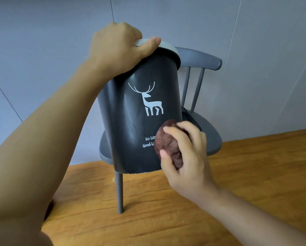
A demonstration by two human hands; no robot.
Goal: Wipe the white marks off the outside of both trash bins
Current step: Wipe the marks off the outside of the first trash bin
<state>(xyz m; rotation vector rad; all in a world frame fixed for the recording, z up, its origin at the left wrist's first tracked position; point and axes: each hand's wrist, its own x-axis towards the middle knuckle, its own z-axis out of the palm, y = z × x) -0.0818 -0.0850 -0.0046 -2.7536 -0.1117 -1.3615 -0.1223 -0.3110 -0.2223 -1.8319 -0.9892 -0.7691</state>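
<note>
1. The bin (pixel 141 110) is dark, with a white deer print, and is held tilted in front of the chair (pixel 200 96). Its lid end is up and away; its base is low and toward the person.
2. The left hand (pixel 118 48) grips the bin's lid rim, fingers curled over the top and thumb along the edge.
3. The right hand (pixel 186 153) clutches a brown cloth (pixel 168 141), pressed to the bin's lower right wall, beside the lettering.
4. The bin's long axis runs from the upper left hand down to the lower right one, so wiping strokes likely fall to the right hand, which is nearer the wall.
5. A faint pale streak shows left of the deer. No second bin is clearly in view.
</note>
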